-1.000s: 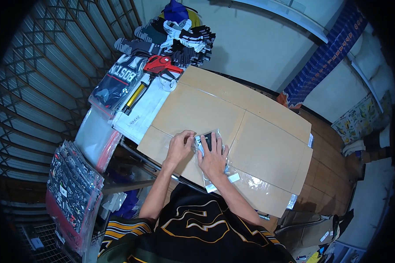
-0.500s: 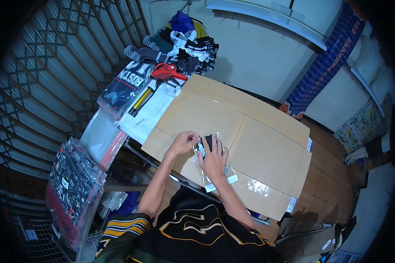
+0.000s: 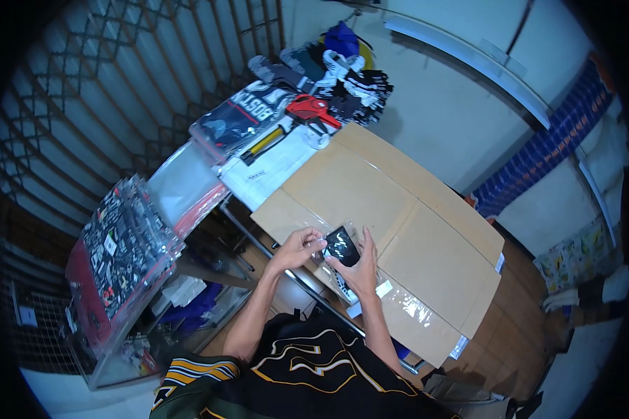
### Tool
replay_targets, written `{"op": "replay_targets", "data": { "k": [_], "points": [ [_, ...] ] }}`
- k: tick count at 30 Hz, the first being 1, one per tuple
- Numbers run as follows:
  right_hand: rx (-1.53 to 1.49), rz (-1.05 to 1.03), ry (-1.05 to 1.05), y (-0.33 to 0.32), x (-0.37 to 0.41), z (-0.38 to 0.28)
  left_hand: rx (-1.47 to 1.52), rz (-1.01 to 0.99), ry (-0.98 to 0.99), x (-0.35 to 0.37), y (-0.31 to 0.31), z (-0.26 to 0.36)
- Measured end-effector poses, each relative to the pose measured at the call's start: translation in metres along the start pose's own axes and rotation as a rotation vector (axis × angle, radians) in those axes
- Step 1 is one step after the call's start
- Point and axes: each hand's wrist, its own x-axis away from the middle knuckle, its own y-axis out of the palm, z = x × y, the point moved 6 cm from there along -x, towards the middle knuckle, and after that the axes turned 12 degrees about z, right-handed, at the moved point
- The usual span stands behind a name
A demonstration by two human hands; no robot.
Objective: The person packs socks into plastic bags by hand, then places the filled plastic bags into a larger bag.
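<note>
A clear plastic bag with a black folded item in it (image 3: 342, 246) is between my hands, above the near edge of a flattened cardboard sheet (image 3: 433, 237). The packet shines under the light, and a black-and-white patterned part shows lower down; I cannot make out exactly what is inside. My left hand (image 3: 300, 250) pinches the bag's left edge with thumb and fingertips. My right hand (image 3: 360, 272) grips the packet from the right and below, its thumb across the front and fingers along the far side.
A red tagging gun (image 3: 313, 110), a yellow-and-black cutter (image 3: 264, 145) and a bagged Boston jersey (image 3: 244, 115) lie at the table's far left. Piled socks (image 3: 353, 87) are behind them. Bagged garments (image 3: 122, 241) stack at left; a folding metal gate (image 3: 133, 84) stands beyond.
My right hand has gone from lying flat over the packet to gripping and tilting it up. My left hand now holds the bag's edge. The view has shifted, moving the surroundings rightward.
</note>
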Motion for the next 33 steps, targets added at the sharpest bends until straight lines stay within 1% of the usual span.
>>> {"op": "replay_targets", "data": {
  "k": [2, 4, 5, 6, 8, 10, 12, 13, 14, 16, 18, 19, 23, 25, 26, 28, 29, 31, 33],
  "points": [
    [-0.069, -0.041, -0.025, 0.01, 0.003, 0.001, 0.057, 0.07, 0.015, 0.036, -0.014, 0.003],
    [-0.411, -0.289, 0.284, 0.035, 0.01, 0.002, 0.069, 0.164, 0.012, 0.071, -0.035, 0.001],
    [-0.458, -0.43, 0.359, 0.043, 0.015, -0.005, 0.114, 0.209, 0.022, 0.09, -0.046, -0.002],
    [-0.458, -0.473, 0.346, 0.053, 0.018, -0.011, 0.159, 0.254, 0.035, 0.109, -0.057, -0.004],
    [-0.5, -0.742, 0.356, 0.083, 0.041, -0.028, 0.188, 0.335, 0.016, 0.151, -0.079, -0.005],
    [-0.489, -0.852, 0.32, 0.105, 0.069, -0.054, 0.154, 0.455, 0.006, 0.196, -0.101, -0.009],
    [-0.499, -1.034, 0.312, 0.132, 0.107, -0.072, 0.163, 0.551, 0.004, 0.241, -0.122, -0.019],
    [-0.507, -1.091, 0.301, 0.143, 0.127, -0.083, 0.198, 0.595, 0.019, 0.265, -0.13, -0.023],
    [-0.529, -1.128, 0.327, 0.148, 0.149, -0.106, 0.234, 0.642, 0.035, 0.291, -0.137, -0.027],
    [-0.495, -1.22, 0.287, 0.166, 0.19, -0.122, 0.249, 0.764, 0.043, 0.343, -0.149, -0.03],
    [-0.533, -1.305, 0.272, 0.181, 0.234, -0.143, 0.323, 0.868, 0.038, 0.395, -0.154, -0.04],
    [-0.512, -1.338, 0.269, 0.187, 0.254, -0.149, 0.323, 0.926, -0.002, 0.42, -0.155, -0.044],
    [-0.458, -1.474, 0.203, 0.206, 0.334, -0.182, 0.335, 1.134, 0.033, 0.505, -0.156, -0.06],
    [-0.449, -1.538, 0.16, 0.218, 0.368, -0.199, 0.314, 1.278, 0.025, 0.544, -0.158, -0.065],
    [-0.424, -1.585, 0.117, 0.225, 0.385, -0.205, 0.315, 1.314, 0.029, 0.56, -0.158, -0.067],
    [-0.394, -1.652, 0.071, 0.23, 0.415, -0.221, 0.427, 1.431, 0.024, 0.591, -0.158, -0.075],
    [-0.381, -1.694, 0.033, 0.234, 0.427, -0.23, 0.43, 1.454, 0.027, 0.602, -0.158, -0.076],
    [-0.378, -1.75, -0.026, 0.241, 0.452, -0.247, 0.449, 1.569, 0.016, 0.625, -0.157, -0.07],
    [-0.372, -1.789, -0.073, 0.246, 0.467, -0.264, 0.469, 1.618, 0.035, 0.639, -0.16, -0.071]
  ]
}}
